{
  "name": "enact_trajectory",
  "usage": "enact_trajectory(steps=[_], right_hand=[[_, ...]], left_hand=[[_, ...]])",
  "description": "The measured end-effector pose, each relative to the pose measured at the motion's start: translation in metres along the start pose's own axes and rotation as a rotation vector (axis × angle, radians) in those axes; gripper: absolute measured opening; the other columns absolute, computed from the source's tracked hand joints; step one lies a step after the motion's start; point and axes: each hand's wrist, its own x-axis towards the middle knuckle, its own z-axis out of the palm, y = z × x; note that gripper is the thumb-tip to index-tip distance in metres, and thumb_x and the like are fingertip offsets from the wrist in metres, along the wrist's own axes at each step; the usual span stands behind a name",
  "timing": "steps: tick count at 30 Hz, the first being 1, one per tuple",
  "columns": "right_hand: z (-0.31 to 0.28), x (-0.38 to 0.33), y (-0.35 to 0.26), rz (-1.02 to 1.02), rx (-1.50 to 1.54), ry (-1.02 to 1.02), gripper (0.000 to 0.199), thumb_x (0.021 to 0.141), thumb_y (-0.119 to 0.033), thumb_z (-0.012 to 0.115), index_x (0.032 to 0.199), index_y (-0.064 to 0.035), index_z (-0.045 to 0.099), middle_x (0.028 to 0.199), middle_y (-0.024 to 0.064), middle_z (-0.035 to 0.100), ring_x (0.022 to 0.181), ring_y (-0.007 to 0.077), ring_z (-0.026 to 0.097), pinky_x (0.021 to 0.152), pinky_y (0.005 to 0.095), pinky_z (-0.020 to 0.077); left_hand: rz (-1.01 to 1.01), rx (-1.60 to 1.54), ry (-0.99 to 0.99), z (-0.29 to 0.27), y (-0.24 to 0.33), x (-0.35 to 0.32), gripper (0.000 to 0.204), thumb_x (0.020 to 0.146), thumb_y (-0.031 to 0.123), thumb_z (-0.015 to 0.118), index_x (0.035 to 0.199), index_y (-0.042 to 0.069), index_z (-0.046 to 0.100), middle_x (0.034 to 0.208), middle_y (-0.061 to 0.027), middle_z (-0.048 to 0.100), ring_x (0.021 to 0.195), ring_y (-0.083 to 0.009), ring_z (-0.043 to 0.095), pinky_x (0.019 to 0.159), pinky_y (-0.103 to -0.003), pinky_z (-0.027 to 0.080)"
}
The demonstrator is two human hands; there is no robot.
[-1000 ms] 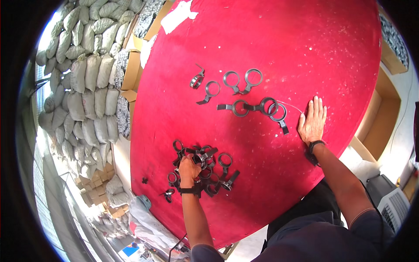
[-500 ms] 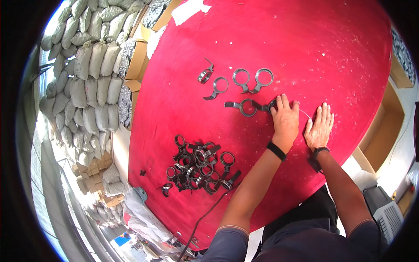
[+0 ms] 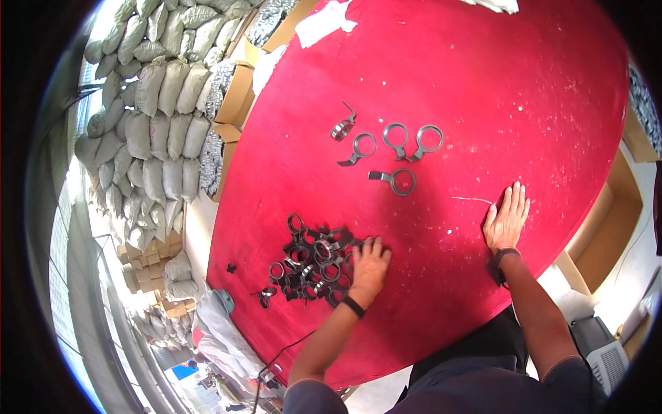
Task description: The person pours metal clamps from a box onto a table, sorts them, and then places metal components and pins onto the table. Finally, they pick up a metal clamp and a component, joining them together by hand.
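My left hand rests at the right edge of a heap of dark metal ring clamps, its fingers stretched out and slightly apart over the nearest pieces. What lies under its palm is hidden. My right hand is flat on the red tabletop, fingers extended, holding nothing. A thin white strand runs up to its thumb. Farther off lie several separate ring clamps, each a round ring with a bent tab: one ring clamp is closest, and another ring clamp sits at the right of the group.
White paper lies at the table's far left, with another white scrap at the far edge. Cardboard boxes of metal parts and stacked sacks stand left. An open carton is at the right. A black cable crosses the near-left edge.
My left hand has moved from the separate clamps back and left to the heap. The clamp it was covering is no longer in that group. My right hand stays flat; the view has shifted slightly.
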Motion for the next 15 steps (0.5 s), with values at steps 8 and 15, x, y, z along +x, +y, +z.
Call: enact_trajectory(steps=[8,15], right_hand=[[0.001,-0.002,0.002,-0.017,0.008,0.001,0.063,0.096,-0.028,0.051,0.147,0.0074,0.043,0.164,0.0241,0.029,0.155,0.0384,0.021,0.126,0.0549,0.0123],[0.001,-0.003,-0.010,-0.053,-0.001,0.023,0.065,0.094,-0.027,0.053,0.147,0.0079,0.041,0.164,0.0240,0.029,0.154,0.0396,0.021,0.126,0.0554,0.0124]], left_hand=[[0.185,-0.170,0.469,-0.078,0.039,0.153,0.048,0.086,0.010,0.061,0.133,0.000,0.058,0.140,-0.0172,0.056,0.129,-0.0328,0.053,0.103,-0.043,0.047],[0.126,-0.043,0.518,-0.068,0.051,0.241,0.055,0.083,0.007,0.065,0.136,-0.002,0.056,0.145,-0.0203,0.052,0.125,-0.0315,0.054,0.101,-0.041,0.046]])
